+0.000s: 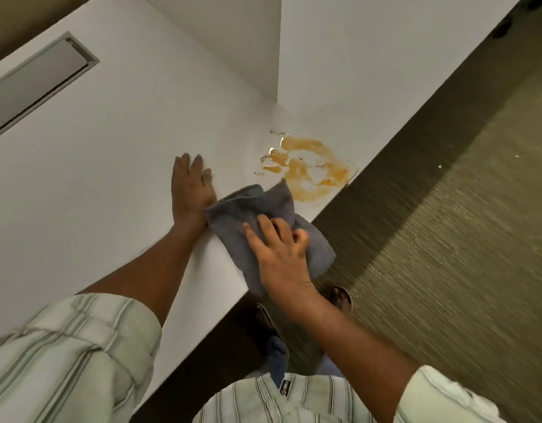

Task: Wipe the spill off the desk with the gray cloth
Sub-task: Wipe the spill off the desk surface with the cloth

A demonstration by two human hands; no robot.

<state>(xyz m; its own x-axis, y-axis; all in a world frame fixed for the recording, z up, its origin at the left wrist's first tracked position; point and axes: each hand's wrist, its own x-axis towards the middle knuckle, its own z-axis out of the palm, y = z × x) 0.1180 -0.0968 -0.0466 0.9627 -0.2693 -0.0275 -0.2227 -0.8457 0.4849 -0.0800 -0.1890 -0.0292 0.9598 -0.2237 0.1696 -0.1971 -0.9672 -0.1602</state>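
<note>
Gray cloth (265, 222) lies crumpled at the middle of the frame on the white worktop (111, 148), its long axis running from upper left to lower right, its lower end hanging over the worktop's edge and its upper corner pointing at the orange-brown spill (306, 169) just beside it, right of centre. Right hand (279, 254) presses down on the cloth with fingers bent and bunching the fabric. Left hand (192, 190) rests flat on the worktop, fingers straight and close together, touching the cloth's left edge.
</note>
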